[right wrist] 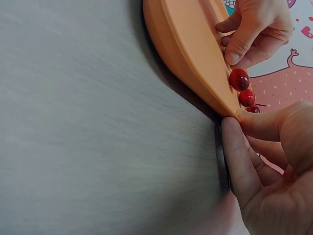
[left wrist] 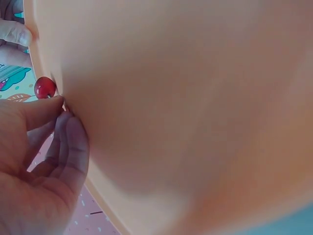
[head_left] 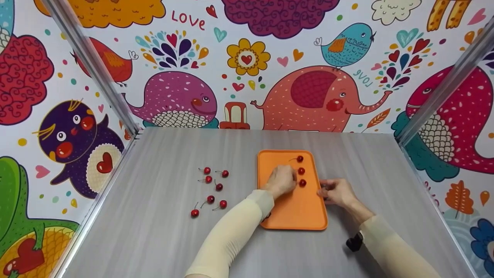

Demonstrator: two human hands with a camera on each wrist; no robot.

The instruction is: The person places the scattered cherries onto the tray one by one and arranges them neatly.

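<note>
An orange tray (head_left: 295, 212) lies on the grey table. Three red cherries form a column along its right side: a far one (head_left: 300, 158), a middle one (head_left: 301, 170) and a near one (head_left: 302, 183). Over the tray, my left hand (head_left: 281, 180) has thumb and fingertips pinched together beside the near cherry, at its stem; the stem itself is mostly hidden by the fingers. In the left wrist view that cherry (left wrist: 45, 87) sits just beyond the fingertips. My right hand (head_left: 338, 192) grips the tray's right rim between thumb and fingers.
Several more stemmed cherries, among them one at the back (head_left: 207, 170) and one nearest me (head_left: 195, 212), lie loose on the table (head_left: 154, 231) left of the tray. Metal posts (head_left: 88, 61) and printed walls (head_left: 247, 23) bound the table's back and sides.
</note>
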